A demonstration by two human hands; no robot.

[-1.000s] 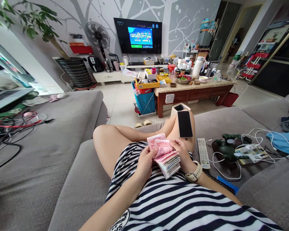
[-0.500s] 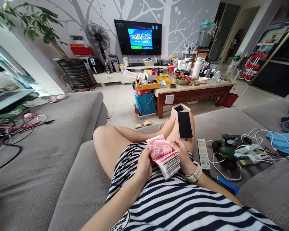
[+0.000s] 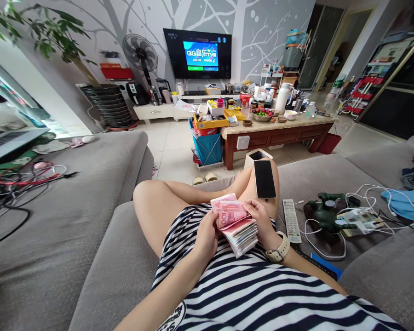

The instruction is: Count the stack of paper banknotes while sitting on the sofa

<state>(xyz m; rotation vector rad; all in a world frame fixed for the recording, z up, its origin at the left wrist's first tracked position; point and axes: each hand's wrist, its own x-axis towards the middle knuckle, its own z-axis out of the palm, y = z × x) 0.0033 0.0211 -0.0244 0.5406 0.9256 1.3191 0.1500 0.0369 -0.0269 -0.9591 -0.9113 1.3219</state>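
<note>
A thick, folded wad of banknotes (image 3: 240, 235) is held over my lap, with pink 100 notes uppermost and a fan of paler edges toward me. My left hand (image 3: 207, 232) pinches the wad's left side, thumb on the pink notes. At the right, my right hand (image 3: 260, 217) grips its upper right edge with thumb and fingers; a watch (image 3: 278, 247) is on that wrist. Parts of both hands' fingers are hidden beneath the notes. A phone (image 3: 264, 179) lies screen-up on my right leg, just beyond the right hand.
On the grey sofa to my right are a remote control (image 3: 291, 220), a dark green figure (image 3: 326, 214) and white cables (image 3: 345, 243). Tangled cables (image 3: 17, 193) lie to the left. Ahead stands a loaded coffee table (image 3: 279, 130) with a blue bin (image 3: 209, 149) beside it.
The pink notes at the top of the wad have shifted slightly between my fingers. Both hands stay in nearly the same place.
</note>
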